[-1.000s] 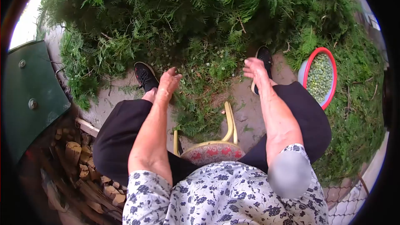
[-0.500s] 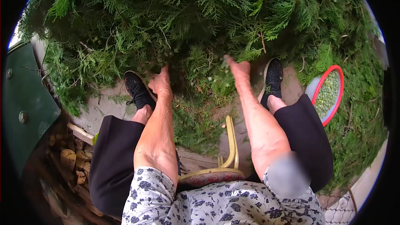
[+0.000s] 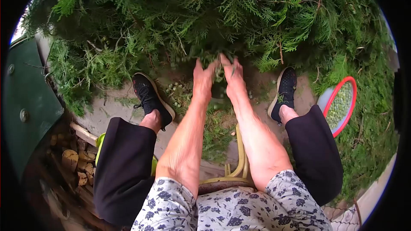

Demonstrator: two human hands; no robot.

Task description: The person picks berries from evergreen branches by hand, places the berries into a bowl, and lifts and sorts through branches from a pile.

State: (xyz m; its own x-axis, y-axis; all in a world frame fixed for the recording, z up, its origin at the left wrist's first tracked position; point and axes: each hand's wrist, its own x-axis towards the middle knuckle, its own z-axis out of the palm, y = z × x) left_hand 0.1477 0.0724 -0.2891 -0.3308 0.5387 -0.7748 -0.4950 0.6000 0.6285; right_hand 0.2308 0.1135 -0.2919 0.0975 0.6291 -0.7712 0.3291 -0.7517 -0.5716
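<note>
My left hand (image 3: 203,77) and my right hand (image 3: 232,72) are side by side between my shoes, at the near edge of a big heap of green conifer branches (image 3: 239,13). Both hands have their fingers round a clump of green sprigs (image 3: 218,73), which is blurred by motion. Small round green cones (image 3: 176,90) lie on the ground below and left of my left hand. At the right, a tilted basin (image 3: 352,102) with a red rim holds many green cones.
A low stool (image 3: 240,149) with yellow legs stands between my knees. My black shoes (image 3: 147,94) rest on the ground either side. Split firewood (image 3: 70,160) and a dark green panel (image 3: 32,102) are at the left. A lime-green object (image 3: 100,141) shows behind my left leg.
Both hands have come together over the ground and closed on sprigs, after being apart and open a second ago. The view has shifted, and more of the lime-green object shows.
</note>
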